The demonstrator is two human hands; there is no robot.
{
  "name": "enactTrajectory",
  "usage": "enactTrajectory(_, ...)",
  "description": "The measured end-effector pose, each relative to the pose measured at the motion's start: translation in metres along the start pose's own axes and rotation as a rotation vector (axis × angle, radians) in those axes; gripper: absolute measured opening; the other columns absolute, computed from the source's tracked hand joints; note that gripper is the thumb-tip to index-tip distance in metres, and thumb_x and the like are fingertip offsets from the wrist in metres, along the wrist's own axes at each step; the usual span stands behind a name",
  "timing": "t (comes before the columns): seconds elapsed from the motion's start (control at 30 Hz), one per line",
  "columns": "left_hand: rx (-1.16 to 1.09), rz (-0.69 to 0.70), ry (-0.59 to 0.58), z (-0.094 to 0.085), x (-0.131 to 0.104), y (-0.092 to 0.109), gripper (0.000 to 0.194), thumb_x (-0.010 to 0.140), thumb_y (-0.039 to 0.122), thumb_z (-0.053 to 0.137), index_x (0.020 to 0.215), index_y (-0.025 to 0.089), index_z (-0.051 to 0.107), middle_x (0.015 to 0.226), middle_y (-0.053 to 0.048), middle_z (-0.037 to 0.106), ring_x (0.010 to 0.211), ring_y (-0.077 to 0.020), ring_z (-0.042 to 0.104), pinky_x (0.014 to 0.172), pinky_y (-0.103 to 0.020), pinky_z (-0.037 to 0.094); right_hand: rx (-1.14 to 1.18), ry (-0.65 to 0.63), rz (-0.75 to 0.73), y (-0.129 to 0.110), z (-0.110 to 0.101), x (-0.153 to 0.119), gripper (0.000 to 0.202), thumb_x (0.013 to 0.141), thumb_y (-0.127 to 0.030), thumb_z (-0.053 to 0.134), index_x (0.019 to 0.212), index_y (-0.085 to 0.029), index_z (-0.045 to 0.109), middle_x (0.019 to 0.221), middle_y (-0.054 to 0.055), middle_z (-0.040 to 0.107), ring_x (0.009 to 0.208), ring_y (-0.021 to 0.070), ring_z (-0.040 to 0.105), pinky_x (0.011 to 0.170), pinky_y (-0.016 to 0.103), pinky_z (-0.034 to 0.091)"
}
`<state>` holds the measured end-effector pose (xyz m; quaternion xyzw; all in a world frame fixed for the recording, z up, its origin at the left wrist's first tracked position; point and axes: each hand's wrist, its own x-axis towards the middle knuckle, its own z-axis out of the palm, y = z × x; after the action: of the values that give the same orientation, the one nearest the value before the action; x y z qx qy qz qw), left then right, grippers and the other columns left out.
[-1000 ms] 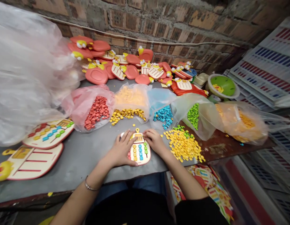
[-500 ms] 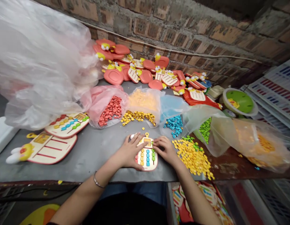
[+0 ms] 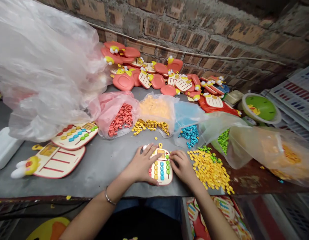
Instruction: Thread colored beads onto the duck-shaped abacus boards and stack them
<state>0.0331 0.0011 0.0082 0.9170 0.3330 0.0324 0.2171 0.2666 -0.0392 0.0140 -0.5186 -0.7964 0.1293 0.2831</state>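
Observation:
A cream toy bead board (image 3: 165, 182) with a red rim lies on the table in front of me. Its slots carry red, yellow, blue and green beads (image 3: 168, 167). My left hand (image 3: 142, 165) grips it from the left, thumb along the lower edge and fingers across the top, covering part of the red row. At the board's upper right edge, my right hand (image 3: 183, 167) has its fingertips curled together beside the green row; whatever they hold is hidden. Loose yellow beads (image 3: 209, 170) are heaped to the right of that hand.
Bags of red beads (image 3: 121, 118), gold beads (image 3: 151, 125), blue beads (image 3: 190, 135) and green beads (image 3: 223, 141) line the table. Two boards (image 3: 61, 161) lie left, under plastic sheeting (image 3: 49, 73). Red-backed boards (image 3: 123, 82) pile against the brick wall. A box of boards (image 3: 191, 213) stands below the table edge.
The whole view has shifted slightly, so everything sits a little further right. The right fingertips have drawn slightly back from the green row; the left hand keeps its grip on the board.

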Motion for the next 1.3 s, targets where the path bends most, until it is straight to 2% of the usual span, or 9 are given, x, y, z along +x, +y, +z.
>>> enactTrajectory(0.1,-0.002,-0.004,0.005,0.002,0.0,-0.001,0.101,0.066,0.079,0.057,0.149,0.029,0.029,0.161,-0.011,0.013,0.146,-0.0371,0.009,0.112,-0.057,0.012,0.033,-0.06,-0.027,0.0,-0.009,-0.004,0.012,0.09,-0.016,0.054,0.087,-0.022,0.064,0.095,0.008,0.064,0.095,0.0238,0.058,0.083,0.041,0.05)
enactTrajectory(0.23,-0.003,-0.007,0.0,0.002,0.0,-0.001,0.102,0.066,0.079,0.057,0.15,0.028,0.028,0.161,-0.012,0.013,0.147,-0.0359,0.007,0.112,-0.056,0.011,0.008,-0.08,-0.039,0.007,-0.012,0.008,0.02,0.091,-0.015,0.051,0.103,-0.022,0.066,0.101,0.008,0.065,0.097,0.0237,0.058,0.084,0.042,0.05)
enactTrajectory(0.4,-0.003,-0.014,-0.006,0.0,0.0,0.001,0.102,0.066,0.08,0.056,0.149,0.027,0.03,0.161,-0.012,0.011,0.147,-0.0354,0.007,0.112,-0.057,0.011,0.048,-0.157,-0.076,0.007,-0.007,0.002,0.025,0.087,-0.006,0.046,0.085,-0.022,0.066,0.092,0.007,0.065,0.093,0.0236,0.058,0.081,0.042,0.051)
enactTrajectory(0.47,0.0,-0.013,-0.015,-0.001,0.0,0.002,0.103,0.065,0.08,0.057,0.149,0.027,0.03,0.161,-0.012,0.01,0.147,-0.0362,0.007,0.112,-0.057,0.011,0.071,-0.143,-0.058,0.006,-0.008,-0.003,0.026,0.088,-0.007,0.045,0.089,-0.022,0.066,0.093,0.007,0.065,0.094,0.0232,0.059,0.082,0.042,0.051)
enactTrajectory(0.63,0.007,-0.038,-0.038,-0.004,0.001,0.005,0.106,0.062,0.079,0.062,0.149,0.025,0.032,0.161,-0.012,0.01,0.146,-0.0383,0.009,0.112,-0.058,0.013,0.003,-0.102,-0.01,0.007,-0.009,-0.004,0.031,0.091,-0.017,0.051,0.121,-0.024,0.059,0.114,0.011,0.061,0.108,0.0258,0.055,0.091,0.047,0.049)
enactTrajectory(0.9,0.016,-0.015,-0.006,-0.002,0.001,0.003,0.109,0.058,0.078,0.066,0.148,0.027,0.032,0.161,-0.012,0.012,0.146,-0.0375,0.009,0.112,-0.058,0.014,0.01,-0.092,0.018,0.0,0.004,-0.009,0.033,0.088,-0.013,0.048,0.118,-0.022,0.056,0.113,0.011,0.059,0.108,0.0259,0.054,0.092,0.045,0.05)
enactTrajectory(1.0,0.009,-0.029,-0.009,-0.002,0.001,0.004,0.107,0.059,0.078,0.065,0.147,0.026,0.035,0.161,-0.013,0.014,0.146,-0.0373,0.011,0.112,-0.058,0.014,0.012,-0.128,0.025,-0.004,0.008,-0.012,0.035,0.087,-0.026,0.058,0.121,-0.019,0.052,0.118,0.013,0.056,0.113,0.0281,0.052,0.096,0.046,0.048)
enactTrajectory(1.2,-0.002,-0.005,0.011,0.0,0.001,0.003,0.108,0.059,0.082,0.062,0.148,0.027,0.034,0.161,-0.012,0.013,0.146,-0.0386,0.01,0.112,-0.058,0.012,-0.18,-0.222,-0.013,-0.006,0.002,-0.02,0.098,0.064,-0.071,0.071,0.136,-0.012,0.041,0.133,0.023,0.048,0.123,0.0383,0.046,0.098,0.053,0.043)
enactTrajectory(1.3,0.013,-0.015,0.005,0.001,0.001,0.003,0.107,0.06,0.08,0.062,0.148,0.026,0.033,0.161,-0.013,0.014,0.146,-0.039,0.009,0.112,-0.058,0.011,-0.295,-0.296,-0.09,-0.01,-0.007,-0.008,0.104,0.056,-0.084,0.064,0.129,-0.011,0.049,0.127,0.025,0.053,0.115,0.0417,0.049,0.093,0.056,0.041)
